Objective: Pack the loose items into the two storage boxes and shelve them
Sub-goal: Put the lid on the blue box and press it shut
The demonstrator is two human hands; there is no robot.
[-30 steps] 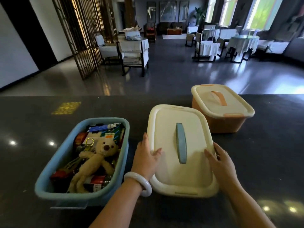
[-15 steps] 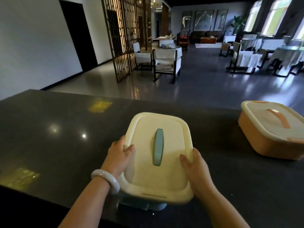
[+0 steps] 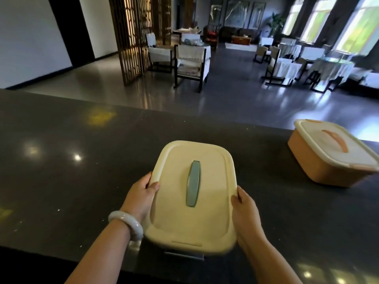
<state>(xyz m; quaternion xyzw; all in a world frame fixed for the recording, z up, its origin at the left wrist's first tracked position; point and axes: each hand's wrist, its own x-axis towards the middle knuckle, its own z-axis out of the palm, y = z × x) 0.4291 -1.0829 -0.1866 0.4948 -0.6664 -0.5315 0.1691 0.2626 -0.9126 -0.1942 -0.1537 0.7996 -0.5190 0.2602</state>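
Cream lid (image 3: 190, 203) with blue-green handle (image 3: 193, 183) now over the spot near the front edge of the dark bench (image 3: 61, 171), almost wholly hiding the blue storage box; only a sliver of blue (image 3: 184, 255) visible under the near rim. A second ago: lid flat on the bench to the right of the open blue box, toy bear and small packets in plain sight. Half a second ago: lid already above the box, more of the blue base visible below. Seated or merely hovering: cannot tell.

Left hand (image 3: 141, 198) gripping the lid's left edge, thumb on top, fingers curled under the rim; white bangle (image 3: 126, 224) on that wrist. Right hand (image 3: 245, 214) clasping the right edge likewise, thumb over the rim. Both grips wrapped on the lid as before, shifted from flat touch to edge hold.

Orange storage box (image 3: 326, 162) with cream lid closed, well apart at the far right of the bench. Beyond the bench: grey floor, lattice screen (image 3: 131, 37), chairs (image 3: 191, 66) and cloth-covered tables (image 3: 328, 68).
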